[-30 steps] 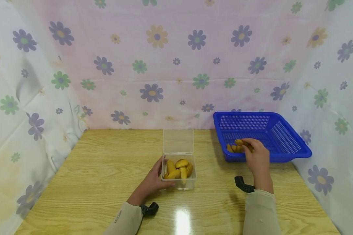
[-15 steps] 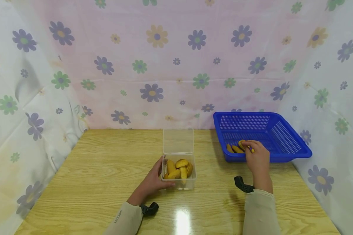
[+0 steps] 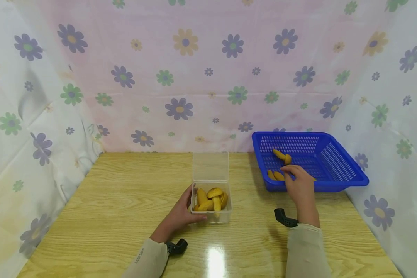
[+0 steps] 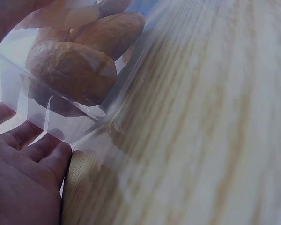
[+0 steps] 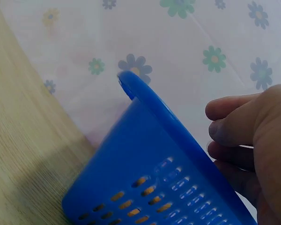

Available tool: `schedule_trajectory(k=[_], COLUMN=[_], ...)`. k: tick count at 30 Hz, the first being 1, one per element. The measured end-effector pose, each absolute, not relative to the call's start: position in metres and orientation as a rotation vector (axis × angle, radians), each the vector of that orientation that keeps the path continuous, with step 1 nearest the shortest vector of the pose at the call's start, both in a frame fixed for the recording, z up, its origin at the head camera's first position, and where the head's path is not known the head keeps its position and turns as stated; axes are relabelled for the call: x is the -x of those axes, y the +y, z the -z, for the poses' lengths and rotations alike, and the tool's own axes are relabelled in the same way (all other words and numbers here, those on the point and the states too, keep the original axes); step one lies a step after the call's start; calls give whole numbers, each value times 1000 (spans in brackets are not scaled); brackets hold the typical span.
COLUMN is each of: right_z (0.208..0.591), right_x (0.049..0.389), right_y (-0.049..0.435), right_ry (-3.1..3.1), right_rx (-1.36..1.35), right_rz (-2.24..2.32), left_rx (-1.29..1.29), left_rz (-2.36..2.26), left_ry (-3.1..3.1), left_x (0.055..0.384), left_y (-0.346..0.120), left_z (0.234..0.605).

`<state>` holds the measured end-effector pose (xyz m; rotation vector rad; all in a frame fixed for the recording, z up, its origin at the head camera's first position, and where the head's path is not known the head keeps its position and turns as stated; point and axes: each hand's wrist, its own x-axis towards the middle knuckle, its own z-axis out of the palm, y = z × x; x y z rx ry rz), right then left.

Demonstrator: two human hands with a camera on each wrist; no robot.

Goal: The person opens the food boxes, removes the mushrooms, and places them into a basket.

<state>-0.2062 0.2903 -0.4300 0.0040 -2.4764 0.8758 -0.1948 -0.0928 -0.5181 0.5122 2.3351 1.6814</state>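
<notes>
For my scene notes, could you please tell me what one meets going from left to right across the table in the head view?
Left hand, open clear box holding yellow mushrooms, blue basket.

The box [image 3: 224, 218] is sitting on the bench [image 3: 142, 185], with mushrooms [image 3: 205, 206] lying in it and its lid [image 3: 210, 166] extending behind. Left fingers [image 3: 187, 194] are touching the box's left side. Right of the box, farther back, a basket [image 3: 340, 164] is holding other mushrooms [image 3: 287, 159], with right fingers [image 3: 293, 168] reaching over its near wall. Behind the box, a curtain [image 3: 201, 77] is hanging.
</notes>
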Motion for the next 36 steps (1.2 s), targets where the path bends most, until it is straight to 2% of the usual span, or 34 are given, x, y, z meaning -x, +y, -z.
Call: schedule_trajectory(k=[36], right_z=[421], right_x=[209], right_y=[223], right_ry=[-2583], right_rx=[-434], right_rz=[-908], left_rx=[-533], left_rz=[-1677], left_ry=[2341], left_x=[194], left_y=[-93], left_z=[517])
